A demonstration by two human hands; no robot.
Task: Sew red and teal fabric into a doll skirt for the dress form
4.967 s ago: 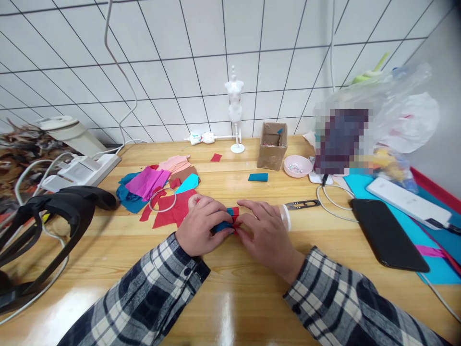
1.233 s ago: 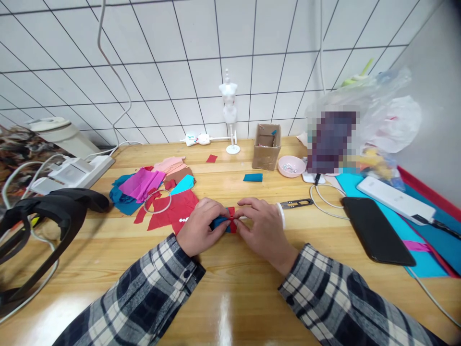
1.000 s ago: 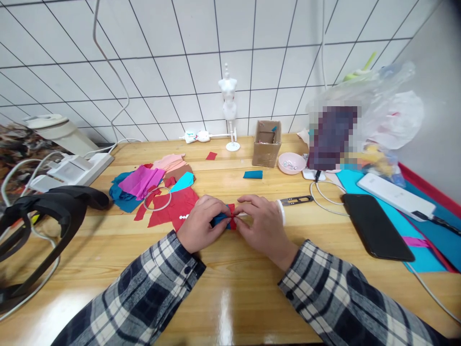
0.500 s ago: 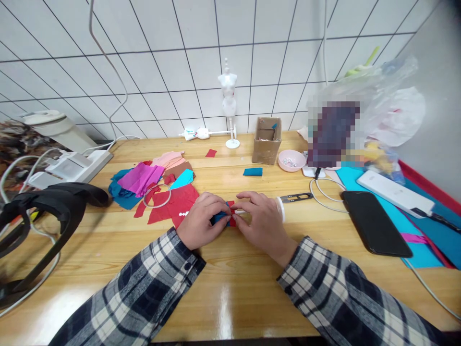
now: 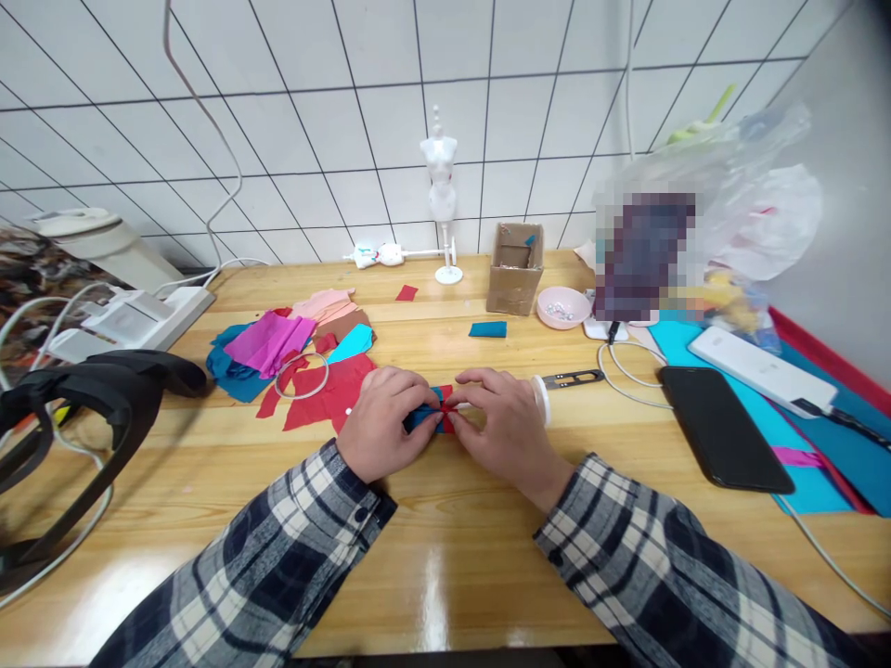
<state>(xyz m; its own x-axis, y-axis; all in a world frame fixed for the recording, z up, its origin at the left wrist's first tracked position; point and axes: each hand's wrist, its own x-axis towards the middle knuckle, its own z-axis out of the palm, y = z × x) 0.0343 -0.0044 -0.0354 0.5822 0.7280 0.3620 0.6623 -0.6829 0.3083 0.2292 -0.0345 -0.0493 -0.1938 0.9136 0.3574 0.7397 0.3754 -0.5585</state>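
At the middle of the table my left hand (image 5: 390, 422) is closed, thumb and fingertips pinching a small piece of blue fabric (image 5: 420, 419). A piece of red fabric (image 5: 446, 423) lies against the blue one, gathered between the two hands. My right hand (image 5: 507, 429) pinches the red fabric from the other side, its fingertips almost meeting the left ones. Partly hidden behind the right hand is a white-rimmed spool (image 5: 542, 401). Thread snips (image 5: 574, 378) lie just beyond it. Left of my left hand spreads a larger red cloth (image 5: 327, 394) with a wire ring (image 5: 302, 376) on top.
A white dress form (image 5: 441, 186) stands at the back, another (image 5: 380, 254) lying beside it. Right of them are a cardboard box (image 5: 513, 283) and a pink bowl (image 5: 563, 309) of beads. A black phone (image 5: 724, 429) lies right; a black headset (image 5: 115, 445) is left.
The left fingers have shifted slightly left and opened up the view of the gathered red and blue fabric. The right hand stays nearly still. The camera view has moved slightly.
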